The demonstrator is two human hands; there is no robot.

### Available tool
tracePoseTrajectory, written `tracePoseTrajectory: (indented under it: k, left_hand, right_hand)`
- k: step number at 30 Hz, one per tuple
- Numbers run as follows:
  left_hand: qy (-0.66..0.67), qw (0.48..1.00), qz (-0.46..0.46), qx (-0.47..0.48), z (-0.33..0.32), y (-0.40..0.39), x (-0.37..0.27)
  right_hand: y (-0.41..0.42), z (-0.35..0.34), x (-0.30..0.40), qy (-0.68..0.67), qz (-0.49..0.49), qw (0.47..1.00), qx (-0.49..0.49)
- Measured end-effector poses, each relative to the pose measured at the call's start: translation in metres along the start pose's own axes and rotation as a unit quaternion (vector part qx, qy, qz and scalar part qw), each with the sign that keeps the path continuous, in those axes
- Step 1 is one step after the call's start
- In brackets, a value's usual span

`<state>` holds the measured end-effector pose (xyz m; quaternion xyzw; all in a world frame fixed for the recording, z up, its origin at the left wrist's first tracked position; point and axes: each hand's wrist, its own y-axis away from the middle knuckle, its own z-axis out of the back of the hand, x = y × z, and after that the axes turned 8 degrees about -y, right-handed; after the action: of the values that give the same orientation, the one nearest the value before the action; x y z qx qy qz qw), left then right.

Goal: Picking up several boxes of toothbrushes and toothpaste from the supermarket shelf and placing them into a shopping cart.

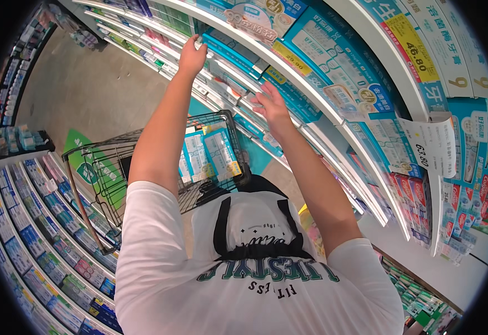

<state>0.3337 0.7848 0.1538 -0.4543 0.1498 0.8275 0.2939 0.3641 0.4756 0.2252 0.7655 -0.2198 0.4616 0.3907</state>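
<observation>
My left hand reaches to the shelf, its thumb and index finger at the left end of a long teal toothpaste box; whether it grips the box is hard to tell. Lower and to the right, my right hand is held in front of the shelf edges with its fingers apart and nothing in it. Below my hands stands a black wire shopping cart. Several teal and white boxes with yellow corners lie in the cart.
Curved white shelves with toothpaste boxes and price tags rise along the right. Red toothpaste cartons stand lower down. Another shelf of packaged goods is at the lower left. A green floor sticker lies beneath the cart.
</observation>
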Motion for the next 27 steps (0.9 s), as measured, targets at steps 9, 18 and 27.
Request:
tracePoseTrajectory:
  k: [9, 18, 27]
  left_hand:
    - [0.025, 0.998, 0.04, 0.047, -0.013, -0.023, 0.009]
    - [0.146, 0.988, 0.057, 0.019, -0.009, -0.011, 0.003]
    - [0.364, 0.924, 0.112, -0.035, 0.021, 0.052, -0.007]
  right_hand:
    - [-0.044, -0.011, -0.007, -0.02, -0.006, 1.0, -0.013]
    - [-0.04, -0.008, -0.008, -0.026, 0.069, 0.997, -0.018]
    - [0.024, -0.01, -0.033, 0.109, 0.032, 0.993, 0.032]
